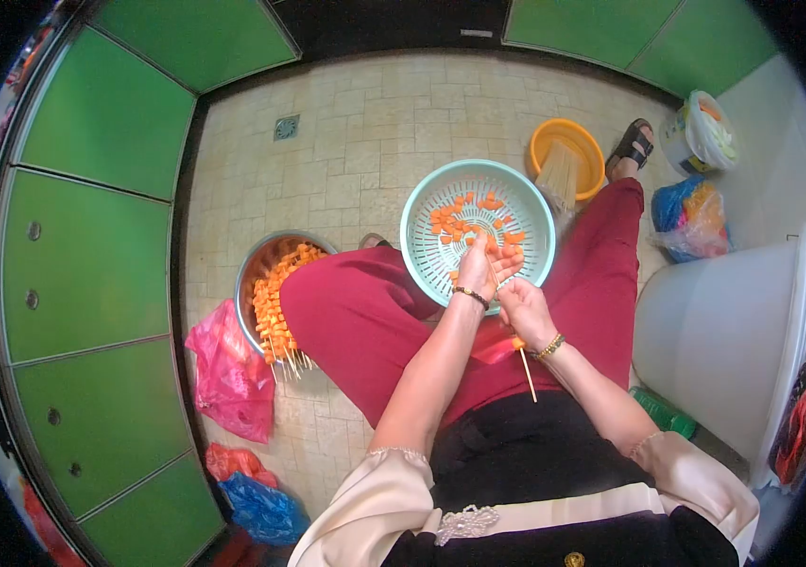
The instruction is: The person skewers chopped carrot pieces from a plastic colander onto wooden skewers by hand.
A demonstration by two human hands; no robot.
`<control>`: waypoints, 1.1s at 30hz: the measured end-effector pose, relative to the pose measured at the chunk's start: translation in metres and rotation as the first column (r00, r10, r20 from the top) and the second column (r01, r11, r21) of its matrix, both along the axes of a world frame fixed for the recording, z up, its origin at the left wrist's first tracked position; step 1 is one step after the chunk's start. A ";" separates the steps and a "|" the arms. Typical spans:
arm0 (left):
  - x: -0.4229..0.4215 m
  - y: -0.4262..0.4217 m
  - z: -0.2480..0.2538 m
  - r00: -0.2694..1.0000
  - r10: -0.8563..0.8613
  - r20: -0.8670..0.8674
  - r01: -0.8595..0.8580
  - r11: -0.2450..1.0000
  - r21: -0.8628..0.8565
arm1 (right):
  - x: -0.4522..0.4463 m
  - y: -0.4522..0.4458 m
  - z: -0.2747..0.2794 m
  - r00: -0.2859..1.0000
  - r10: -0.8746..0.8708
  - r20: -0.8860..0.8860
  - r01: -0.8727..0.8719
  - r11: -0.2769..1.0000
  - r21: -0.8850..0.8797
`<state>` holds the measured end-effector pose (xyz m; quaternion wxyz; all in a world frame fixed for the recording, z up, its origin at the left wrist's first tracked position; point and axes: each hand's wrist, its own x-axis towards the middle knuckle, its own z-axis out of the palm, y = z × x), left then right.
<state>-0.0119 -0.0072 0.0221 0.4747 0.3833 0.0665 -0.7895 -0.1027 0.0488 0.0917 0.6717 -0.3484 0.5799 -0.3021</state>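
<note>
Over the near rim of a pale turquoise colander [410, 260], my left hand [485, 269] is turned palm up, its fingers curled around orange carrot pieces [511, 251]. More cut carrot pieces [447, 221] lie scattered in the colander, which rests between my legs. My right hand [528, 310] is closed on a thin wooden skewer [528, 376] just below the left hand. The skewer's bare end sticks out toward my waist, with an orange piece [518, 343] on it near my wrist. Part of the skewer is hidden by the hands.
A metal bowl [241, 300] of loaded carrot skewers [275, 307] stands left of my knee. An orange basin [537, 142] with bare skewers [559, 175] is at the right. Plastic bags [230, 373], a white bucket [682, 142] and a large white tub [715, 331] flank me.
</note>
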 end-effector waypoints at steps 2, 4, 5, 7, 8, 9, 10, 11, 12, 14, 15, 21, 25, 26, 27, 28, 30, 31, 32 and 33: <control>-0.001 0.000 0.005 1.000 -0.001 -0.001 0.001 1.000 0.010 | -0.001 0.000 -0.002 1.000 0.003 -0.027 -0.003 1.000 -0.007; -0.002 -0.001 0.010 1.000 0.002 0.010 -0.002 1.000 0.019 | -0.001 -0.001 -0.005 0.999 -0.005 -0.050 0.003 1.000 -0.028; -0.003 0.001 0.010 1.000 0.000 0.002 0.000 1.000 0.011 | -0.002 0.001 -0.006 0.998 -0.011 -0.064 0.008 0.999 -0.041; -0.004 0.001 0.006 1.000 -0.002 -0.005 0.002 1.000 -0.006 | -0.002 0.002 -0.006 0.997 -0.007 -0.083 0.002 0.999 -0.052; -0.004 0.002 0.004 1.000 -0.011 0.001 0.011 1.000 -0.009 | -0.002 0.001 -0.004 0.996 0.002 -0.090 -0.006 0.999 -0.049; -0.006 0.002 0.002 1.000 -0.022 0.007 0.022 1.000 -0.013 | -0.002 0.000 -0.003 0.995 0.009 -0.098 -0.014 0.999 -0.047; -0.009 0.003 0.000 0.999 -0.031 0.014 0.032 0.999 -0.017 | -0.005 -0.004 -0.008 0.996 -0.022 -0.086 0.016 0.997 -0.074; -0.016 0.006 0.000 0.999 -0.040 -0.016 0.039 0.999 -0.028 | -0.010 -0.010 -0.017 0.996 -0.052 -0.071 0.045 0.994 -0.099; -0.024 0.012 0.004 0.998 -0.049 -0.045 0.048 0.998 -0.037 | -0.010 -0.013 -0.021 0.995 -0.081 -0.057 0.074 0.990 -0.123; -0.026 0.016 0.008 0.992 -0.098 -0.075 0.096 0.995 -0.032 | -0.011 -0.013 -0.031 0.988 -0.055 -0.142 0.032 0.986 -0.163; -0.027 0.017 0.006 0.994 -0.101 -0.053 0.099 0.994 -0.040 | -0.014 -0.011 -0.034 0.980 -0.041 -0.193 0.006 0.984 -0.179; -0.037 0.019 -0.020 0.993 -0.120 -0.016 0.116 0.983 -0.144 | -0.022 -0.021 -0.045 0.992 -0.009 -0.124 -0.009 0.990 -0.143; -0.013 0.014 0.006 0.983 -0.181 0.016 0.181 0.970 -0.162 | -0.029 -0.030 -0.028 0.992 0.107 0.065 -0.107 0.994 0.002; -0.010 0.011 0.006 0.989 -0.150 0.005 0.149 0.980 -0.130 | -0.031 -0.031 -0.027 0.988 0.117 0.103 -0.121 0.992 0.032; -0.005 0.007 0.005 0.997 -0.075 -0.023 0.074 0.994 -0.075 | -0.035 -0.029 -0.026 0.991 0.129 0.038 -0.129 0.991 0.014; 0.000 0.003 0.004 0.999 0.002 -0.045 -0.003 1.000 -0.023 | -0.039 -0.023 -0.026 0.990 0.140 -0.026 -0.140 0.990 -0.004; 0.012 -0.005 0.004 0.991 0.129 -0.025 -0.129 0.991 0.025 | -0.049 -0.009 -0.019 0.984 0.165 -0.064 -0.165 0.986 -0.003; 0.017 -0.008 0.004 0.981 0.193 -0.011 -0.192 0.980 0.050 | -0.055 -0.001 -0.013 0.981 0.194 -0.019 -0.193 0.980 0.048; 0.020 -0.010 0.004 0.976 0.217 -0.001 -0.217 0.975 0.036 | -0.061 0.007 -0.007 0.976 0.217 0.028 -0.219 0.971 0.099; 0.022 -0.012 0.004 0.971 0.239 0.011 -0.240 0.971 0.022 | -0.066 0.014 -0.003 0.969 0.235 0.079 -0.245 0.958 0.149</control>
